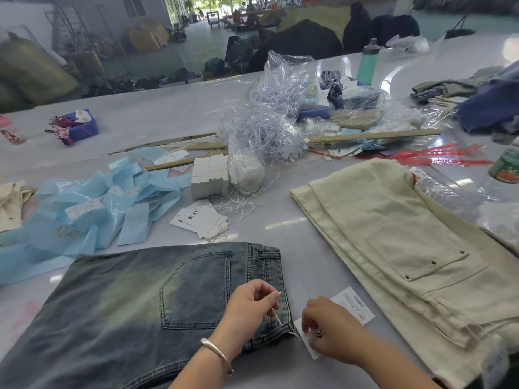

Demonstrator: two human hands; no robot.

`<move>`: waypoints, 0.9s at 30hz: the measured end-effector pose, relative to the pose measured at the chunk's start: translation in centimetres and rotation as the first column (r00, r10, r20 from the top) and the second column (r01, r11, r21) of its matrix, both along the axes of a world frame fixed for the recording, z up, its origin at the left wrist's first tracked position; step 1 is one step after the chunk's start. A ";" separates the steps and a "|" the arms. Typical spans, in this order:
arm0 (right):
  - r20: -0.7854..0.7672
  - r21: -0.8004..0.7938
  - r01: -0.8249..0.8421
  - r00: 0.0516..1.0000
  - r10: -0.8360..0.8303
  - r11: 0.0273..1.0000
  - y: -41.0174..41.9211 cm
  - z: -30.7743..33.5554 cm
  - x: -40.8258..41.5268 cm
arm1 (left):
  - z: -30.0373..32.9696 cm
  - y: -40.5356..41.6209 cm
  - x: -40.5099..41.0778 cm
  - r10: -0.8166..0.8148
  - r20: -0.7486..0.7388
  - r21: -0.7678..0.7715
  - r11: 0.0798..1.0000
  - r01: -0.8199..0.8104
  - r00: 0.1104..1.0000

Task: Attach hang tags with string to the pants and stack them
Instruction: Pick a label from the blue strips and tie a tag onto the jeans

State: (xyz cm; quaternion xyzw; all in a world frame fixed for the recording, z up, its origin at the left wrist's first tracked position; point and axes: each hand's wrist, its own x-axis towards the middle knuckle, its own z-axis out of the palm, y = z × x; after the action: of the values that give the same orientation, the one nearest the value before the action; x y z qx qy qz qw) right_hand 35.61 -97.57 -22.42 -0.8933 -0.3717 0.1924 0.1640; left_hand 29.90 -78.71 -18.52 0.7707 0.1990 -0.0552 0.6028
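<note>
**Stringing a tag at the waistband**

Low in the frame, the left hand (pixel 254 304) pinches the string (pixel 276 320) taut, seemingly to draw it through the jeans (pixel 140 304) waistband. The right hand (pixel 327 327) curls on the tags (pixel 352 304) just beside, steadying them. Cream pants (pixel 393 234) lie right, likely the stack; spare tags (pixel 205 220) wait centre.

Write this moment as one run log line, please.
step: tying tag | left hand: pinches string | right hand: holds hang tags | blue jeans: flat on table
</note>
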 end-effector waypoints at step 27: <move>-0.879 0.425 0.766 0.477 0.018 0.481 3.0 3.4 -0.6 | 0.5 0.1 0.4 -0.103 0.116 0.076 0.993 0.095 0.988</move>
State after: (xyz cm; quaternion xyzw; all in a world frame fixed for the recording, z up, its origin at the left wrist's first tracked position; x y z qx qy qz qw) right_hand 35.03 -94.56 -18.98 -0.5950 -0.0593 0.3328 0.7292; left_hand 30.25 -78.56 -17.97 0.8023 0.1259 -0.0319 0.5826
